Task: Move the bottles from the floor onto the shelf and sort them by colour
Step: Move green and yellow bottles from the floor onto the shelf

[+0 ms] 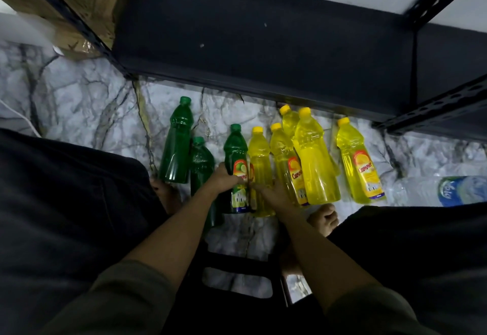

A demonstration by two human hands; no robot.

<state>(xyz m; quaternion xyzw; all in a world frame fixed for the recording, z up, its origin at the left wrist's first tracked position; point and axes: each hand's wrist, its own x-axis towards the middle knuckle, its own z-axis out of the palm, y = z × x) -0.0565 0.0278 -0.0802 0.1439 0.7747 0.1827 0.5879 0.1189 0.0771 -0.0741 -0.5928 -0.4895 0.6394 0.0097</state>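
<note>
Bottles lie in a row on the marble floor (87, 102) in front of a black metal shelf (263, 52). Three are green: one at the far left (176, 147), one partly under my left arm (200, 160), and a labelled one (235, 155). Several yellow bottles lie to their right, among them one (259, 155) beside the labelled green bottle and one apart at the right (358, 166). My left hand (224, 180) is closed around the labelled green bottle. My right hand (271, 193) grips the lower part of the yellow bottle beside it.
A clear water bottle (442, 191) with a blue label lies at the far right. A cardboard box (79, 5) stands at the upper left beside the shelf post. My bare feet (324, 217) and dark-trousered knees flank the bottles. A black stool (237, 263) is under me.
</note>
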